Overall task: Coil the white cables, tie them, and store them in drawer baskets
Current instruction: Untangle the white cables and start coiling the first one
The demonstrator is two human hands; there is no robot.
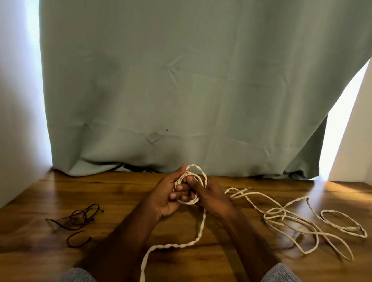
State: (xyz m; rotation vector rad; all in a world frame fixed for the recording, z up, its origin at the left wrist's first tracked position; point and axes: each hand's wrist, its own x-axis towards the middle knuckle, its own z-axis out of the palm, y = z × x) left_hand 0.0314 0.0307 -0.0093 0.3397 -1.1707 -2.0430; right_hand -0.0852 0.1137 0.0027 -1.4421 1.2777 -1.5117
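A small coil of white twisted cable (196, 173) is held up over the middle of the wooden table (224, 268). My left hand (167, 194) grips the coil's left side with its fingers curled through the loops. My right hand (211, 196) holds the right side, its thumb pressed into the coil's centre. The cable's loose tail (192, 241) hangs down from the coil and runs toward the near edge. More white cables (292, 220) lie loose and tangled on the table to the right.
Thin dark ties (78, 219) lie on the table at the left, one curved piece nearer the front. A grey-green curtain (187, 83) hangs at the back, touching the table. White walls close in left and right.
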